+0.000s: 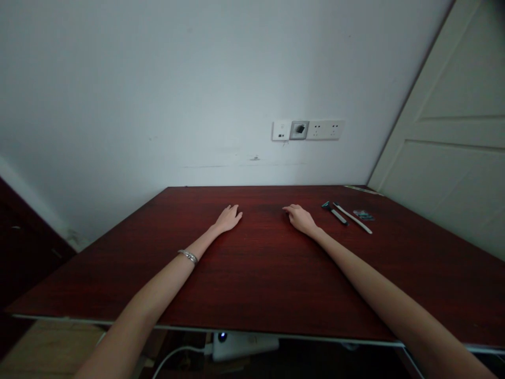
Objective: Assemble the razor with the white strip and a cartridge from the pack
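Note:
My left hand rests on the dark red table, with its fingers stretched forward and thumb apart. It holds nothing, and a silver bracelet circles that wrist. Across from it, my right hand lies on the tabletop, index finger pointing left and the others slightly bent, with nothing seen in it. Just right of that hand is a razor with a dark head and grey handle. Beside it lies a long, thin white toothbrush-like stick with a dark far end. A small clear pack with dark pieces sits farther right.
A white wall with a row of sockets stands behind the table. At the right is a pale panelled door; a thin flat strip lies near the back right corner. Below the front edge is a white power strip with a cable.

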### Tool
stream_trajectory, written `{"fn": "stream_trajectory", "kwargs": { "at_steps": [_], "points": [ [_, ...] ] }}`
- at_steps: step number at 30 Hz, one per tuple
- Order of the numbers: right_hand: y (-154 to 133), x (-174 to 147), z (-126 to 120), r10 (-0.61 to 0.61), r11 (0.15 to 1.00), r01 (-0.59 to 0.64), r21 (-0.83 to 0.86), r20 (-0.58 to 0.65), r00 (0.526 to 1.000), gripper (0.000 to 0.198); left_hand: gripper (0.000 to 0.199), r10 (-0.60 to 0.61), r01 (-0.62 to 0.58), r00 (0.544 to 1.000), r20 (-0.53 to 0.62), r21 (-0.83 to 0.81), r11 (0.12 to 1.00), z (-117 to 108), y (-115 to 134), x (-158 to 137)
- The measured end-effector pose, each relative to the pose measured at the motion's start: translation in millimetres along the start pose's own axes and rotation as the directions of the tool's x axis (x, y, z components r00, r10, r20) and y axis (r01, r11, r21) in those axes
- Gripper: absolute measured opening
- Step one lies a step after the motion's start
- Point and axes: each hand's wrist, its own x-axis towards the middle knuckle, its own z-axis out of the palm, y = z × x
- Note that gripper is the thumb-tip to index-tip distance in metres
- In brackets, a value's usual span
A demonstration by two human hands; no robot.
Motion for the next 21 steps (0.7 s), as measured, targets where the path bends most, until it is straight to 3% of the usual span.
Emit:
{"fn": "stream_trajectory", "kwargs": {
  "at_steps": [9, 14, 18, 21],
  "points": [
    [1.3, 0.4, 3.7, 0.003, 1.000, -0.003, -0.009, -0.002, 1.000, 0.036, 0.056, -0.006, 0.006, 1.000, -0.005, 0.024, 1.000, -1.7, 2.1, -1.8],
    [4.6, 6.8, -8.8, 0.006, 1.000, -0.006, 0.031, -0.015, 1.000, 0.035, 0.058, 0.002, -0.002, 1.000, 0.003, 0.028, 1.000, -0.2, 0.0, 0.7],
    [30.7, 14.3, -37.3, 0.150, 0.986, -0.138, 0.097, -0.130, 0.980, 0.034, 0.055, -0.002, 0.002, 1.000, -0.006, 0.024, 1.000, 0.8, -1.1, 2.4],
    [67.2, 10.0, -60.7, 0.323, 0.943, -0.309, 0.124, -0.117, 0.939, 0.033, 0.054, 0.000, 0.001, 1.000, -0.018, 0.013, 1.000, 0.8, -0.7, 2.8]
  ]
}}
